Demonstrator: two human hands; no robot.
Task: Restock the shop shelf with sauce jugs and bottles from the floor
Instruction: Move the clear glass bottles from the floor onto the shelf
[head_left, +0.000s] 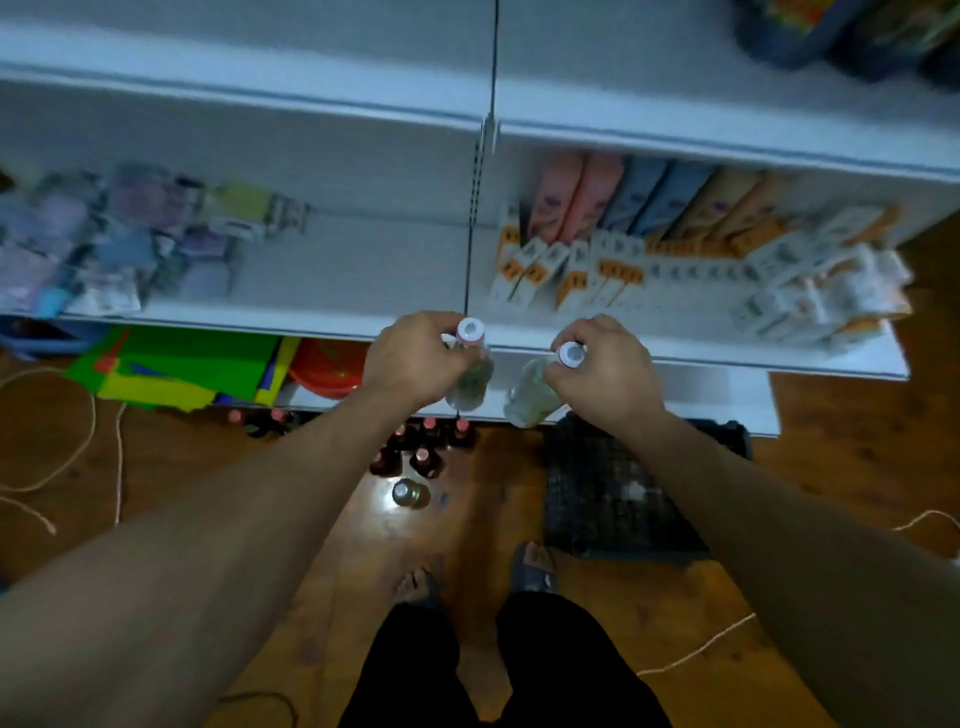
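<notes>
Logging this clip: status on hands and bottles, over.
Hands full: left hand grips left bottle, right hand grips right bottle, by the necks. Bottles at shelf edge, not yet down. Right bay crowded with boxes.

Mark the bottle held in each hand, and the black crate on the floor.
left bottle (471, 378): head view, on the clear body below the cap.
right bottle (529, 396): head view, on the clear body below the fingers.
crate (597, 499): head view, on its dark mesh bottom.
</notes>
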